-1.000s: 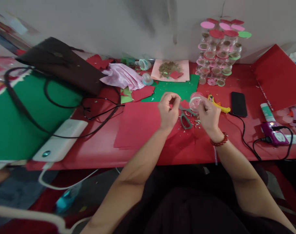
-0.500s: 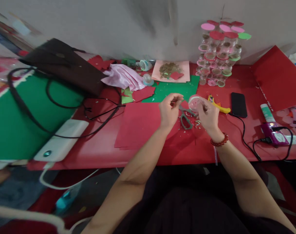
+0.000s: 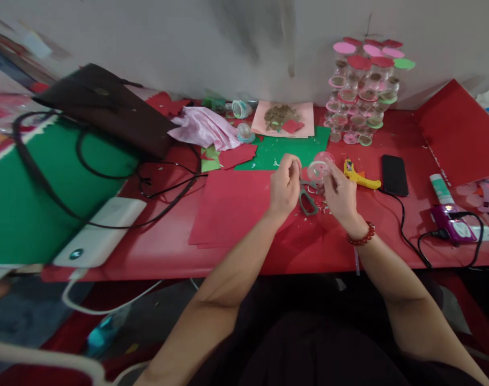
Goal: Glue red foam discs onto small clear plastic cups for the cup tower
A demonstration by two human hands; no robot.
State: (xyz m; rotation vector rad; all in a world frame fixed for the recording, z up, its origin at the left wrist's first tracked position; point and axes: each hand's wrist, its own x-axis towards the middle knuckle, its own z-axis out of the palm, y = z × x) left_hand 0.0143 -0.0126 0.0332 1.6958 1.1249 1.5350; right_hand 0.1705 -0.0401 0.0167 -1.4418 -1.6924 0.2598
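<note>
Between the fingers of my right hand (image 3: 341, 194) is a clear plastic cup (image 3: 318, 169) with a pink disc at its far side, tipped so its round rim shows. My left hand (image 3: 285, 185) is closed in a pinch just left of the cup, apart from it; whatever its fingertips hold is too small to make out. Below and between the hands lie grey-green-handled scissors (image 3: 308, 202) among paper scraps. Red paper sheets (image 3: 232, 209) lie under my left hand. A yellow glue gun (image 3: 361, 178) rests right of my right hand.
A stack of clear cups with coloured discs (image 3: 361, 96) stands at the back. Nearby are a black phone (image 3: 394, 175), a purple adapter (image 3: 453, 222) with cables, a pink sheet (image 3: 306, 120) bearing a brown heap, lilac cloth (image 3: 206, 127), a dark bag (image 3: 108, 107) and a white power bank (image 3: 99, 230).
The cup in my right hand has turned so its rim faces more toward me. My left hand has shifted slightly right, nearer the cup, with its fingers curled in more.
</note>
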